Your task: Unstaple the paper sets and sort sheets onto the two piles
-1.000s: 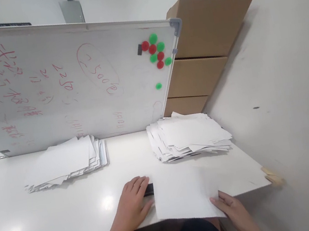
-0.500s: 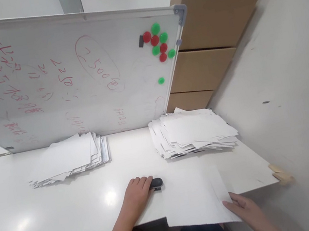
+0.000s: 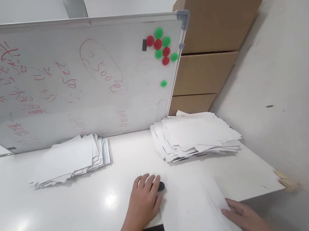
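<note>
A black stapler (image 3: 161,186) lies on the desk just left of the paper, mostly covered by my left hand (image 3: 147,194), which is closed over it from above. Only its rounded end shows past my fingers. My left thumb points toward the paper's left edge. White paper (image 3: 191,208) lies at the front of the desk, its near edge reaching past the desk edge above my lap. My right hand (image 3: 242,213) pinches the paper's right side between thumb and fingers. I cannot tell how many sheets it is.
Two uneven stacks, a left paper pile (image 3: 72,158) and a right paper pile (image 3: 196,132), sit at the back of the white desk (image 3: 55,216). Behind them leans a whiteboard (image 3: 137,106) with red writing and magnets. Cardboard boxes (image 3: 221,20) stand against the right wall.
My left hand has slid forward over the stapler, covering more of it, with the thumb now out toward the paper. The paper has shifted slightly left and toward me, its right side still pinched.
</note>
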The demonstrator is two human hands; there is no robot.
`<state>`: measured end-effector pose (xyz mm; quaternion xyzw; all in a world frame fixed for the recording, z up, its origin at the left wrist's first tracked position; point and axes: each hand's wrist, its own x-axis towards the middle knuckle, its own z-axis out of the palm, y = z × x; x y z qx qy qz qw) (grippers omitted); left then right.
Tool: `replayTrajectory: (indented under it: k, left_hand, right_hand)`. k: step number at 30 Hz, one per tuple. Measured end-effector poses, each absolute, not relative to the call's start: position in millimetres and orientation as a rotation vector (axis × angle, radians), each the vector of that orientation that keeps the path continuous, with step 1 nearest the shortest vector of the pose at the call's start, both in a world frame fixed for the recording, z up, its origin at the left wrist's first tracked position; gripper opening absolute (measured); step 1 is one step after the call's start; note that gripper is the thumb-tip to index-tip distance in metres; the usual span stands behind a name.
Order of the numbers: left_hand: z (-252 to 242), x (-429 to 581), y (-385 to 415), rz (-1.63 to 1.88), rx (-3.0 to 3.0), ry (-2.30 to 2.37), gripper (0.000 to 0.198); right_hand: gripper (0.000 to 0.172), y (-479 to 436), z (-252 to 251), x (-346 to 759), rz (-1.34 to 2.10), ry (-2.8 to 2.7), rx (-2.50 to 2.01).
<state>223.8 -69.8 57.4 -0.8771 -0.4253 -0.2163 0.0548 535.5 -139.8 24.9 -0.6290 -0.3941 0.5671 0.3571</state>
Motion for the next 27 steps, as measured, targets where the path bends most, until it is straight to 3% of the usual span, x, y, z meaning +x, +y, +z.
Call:
replayTrajectory:
  k: [5,12,19,25,27]
  left_hand:
    - [78.3,264.3,-36.1,-0.562,-2.728,-1.613,0.042]
    - [54.5,281.2,-14.8,-0.309,-2.778,-1.748,0.042]
    - [62.8,280.7,-18.0,-0.462,-2.782,-1.675,0.035]
    - [76.1,223.5,-9.9,-1.154,-2.566,-1.884,0.038]
    - [77.0,179.4,-0.1,-1.174,-2.382,-1.915,0.038]
  right_hand:
    - [0.040,-136.9,18.7,535.4,1.472,-1.026,-1.606]
    - [0.039,-134.9,17.9,530.3,1.404,-0.973,-1.609]
    - [0.036,-133.5,23.6,518.9,1.368,-0.942,-1.595]
    - [0.034,-130.3,16.6,549.7,1.126,-0.940,-1.829]
    - [0.032,-124.8,22.4,574.2,0.901,-0.933,-1.993]
